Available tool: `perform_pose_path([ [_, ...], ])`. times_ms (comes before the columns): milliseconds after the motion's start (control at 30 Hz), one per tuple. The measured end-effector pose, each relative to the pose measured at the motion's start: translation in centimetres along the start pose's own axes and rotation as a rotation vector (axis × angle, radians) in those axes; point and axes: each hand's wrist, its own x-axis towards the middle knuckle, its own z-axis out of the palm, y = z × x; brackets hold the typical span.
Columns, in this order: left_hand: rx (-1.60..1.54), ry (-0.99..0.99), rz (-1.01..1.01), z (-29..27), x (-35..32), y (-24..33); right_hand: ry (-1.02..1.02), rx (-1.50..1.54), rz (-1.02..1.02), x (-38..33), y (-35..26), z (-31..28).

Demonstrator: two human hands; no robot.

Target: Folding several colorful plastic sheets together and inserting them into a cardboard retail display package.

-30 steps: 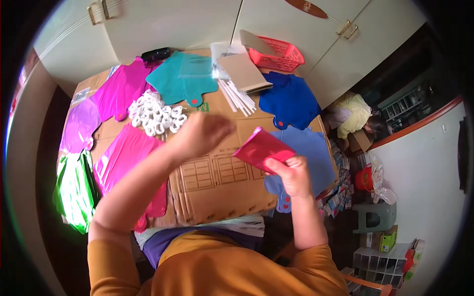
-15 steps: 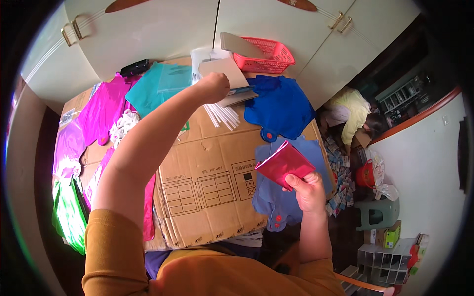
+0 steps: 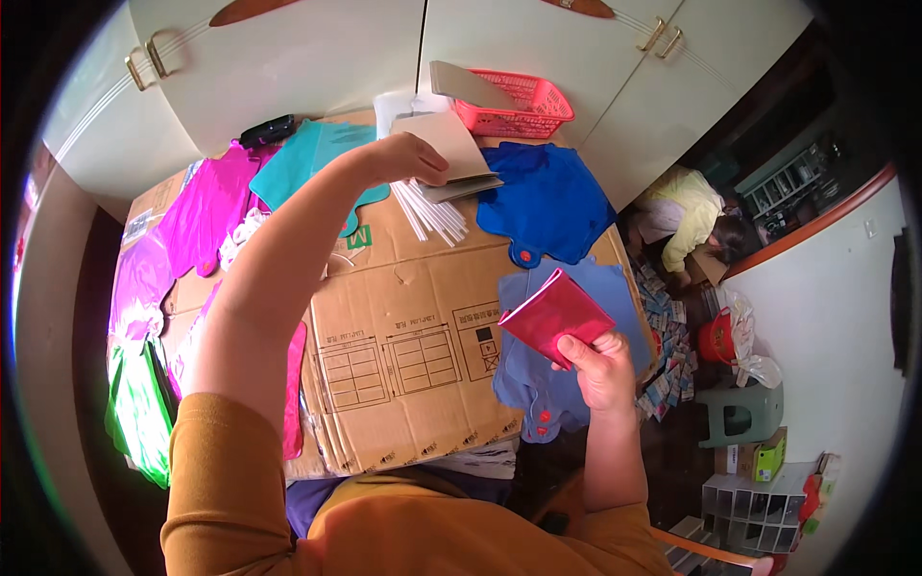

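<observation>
My right hand (image 3: 603,370) holds a folded crimson packet (image 3: 559,319) of thin, shiny sheet, its thumb lying across the lower edge. Beneath it lie flat slate-blue pieces (image 3: 523,370) with red round marks. My left hand (image 3: 415,158) is stretched to the back of the table, at the left edge of a stack of pale grey cards (image 3: 451,139). Its fingers are bent and close together; whatever lies between them is hidden. Just below that hand, a bundle of white sticks (image 3: 432,213) fans out on the cardboard.
Cardboard (image 3: 403,288) covers the table. Blue (image 3: 547,202), teal (image 3: 305,168) and magenta (image 3: 206,211) flat pieces lie around its edges. A pink basket (image 3: 519,120) stands by the white cupboards. At right, a person (image 3: 691,216) bends over a box near a green stool (image 3: 740,415).
My left hand has shifted slightly left and loosened from a fist-like shape. A bluish edge seen beside it is no longer visible. My right hand keeps the crimson packet nearly still.
</observation>
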Motion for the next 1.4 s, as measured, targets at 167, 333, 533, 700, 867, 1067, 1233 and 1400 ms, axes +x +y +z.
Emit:
perform_pose_path([
  [167,0.252,-0.053,0.075,-0.6,-0.9,-0.1,0.007,0.003,0.009,0.0,0.4,-0.2],
  [333,0.471,0.110,0.017,0.5,-0.8,0.5,0.017,-0.001,0.022,0.3,0.6,0.3],
  [533,0.341,0.187,0.044,-0.1,-2.2,1.9,0.021,-0.003,0.009,0.4,0.5,0.5],
  [700,-0.052,0.140,-0.073,-0.7,-2.3,0.8,0.020,-0.005,0.021,0.4,0.5,0.5],
  [867,0.088,0.415,0.013,-1.3,-4.4,1.9,0.014,0.054,0.049,0.6,0.5,0.9],
  [1067,0.616,0.609,0.562,3.8,-16.6,7.4,0.007,0.211,-0.002,1.6,-1.4,0.7],
  [1233,0.487,0.436,0.521,13.4,-33.9,5.5,-0.208,-0.041,0.149,-0.1,-0.4,3.8],
  [1400,0.332,0.539,0.372,21.6,-40.9,0.3,-0.401,-0.071,0.419,-4.7,2.2,8.3],
])
